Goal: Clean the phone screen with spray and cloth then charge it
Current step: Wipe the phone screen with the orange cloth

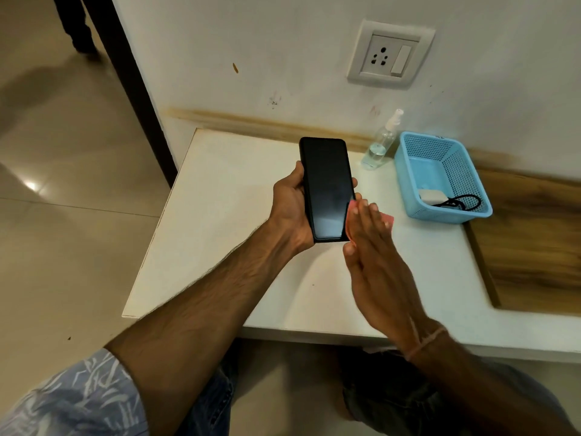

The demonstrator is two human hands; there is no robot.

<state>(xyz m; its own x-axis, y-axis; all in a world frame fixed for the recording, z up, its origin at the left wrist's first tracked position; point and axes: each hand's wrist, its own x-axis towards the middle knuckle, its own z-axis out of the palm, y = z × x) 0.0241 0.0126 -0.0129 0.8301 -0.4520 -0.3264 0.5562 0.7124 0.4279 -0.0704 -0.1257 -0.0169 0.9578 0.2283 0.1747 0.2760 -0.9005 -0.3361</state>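
My left hand (290,209) grips a black phone (325,187) from its left edge, screen up and dark, above the white table (220,215). My right hand (375,256) lies flat with straight fingers at the phone's lower right edge. Under those fingers is a pink cloth (387,219), mostly hidden, pressed against the phone's corner. A clear spray bottle (380,146) with a white nozzle stands by the wall. A blue mesh basket (408,171) holds a white charger (429,196) and a black cable (465,202).
A white wall socket with a switch (390,53) is mounted above the table. A wooden panel (534,240) borders the table on the right. Tiled floor lies to the left, with a dark door frame (132,86) at the wall's edge.
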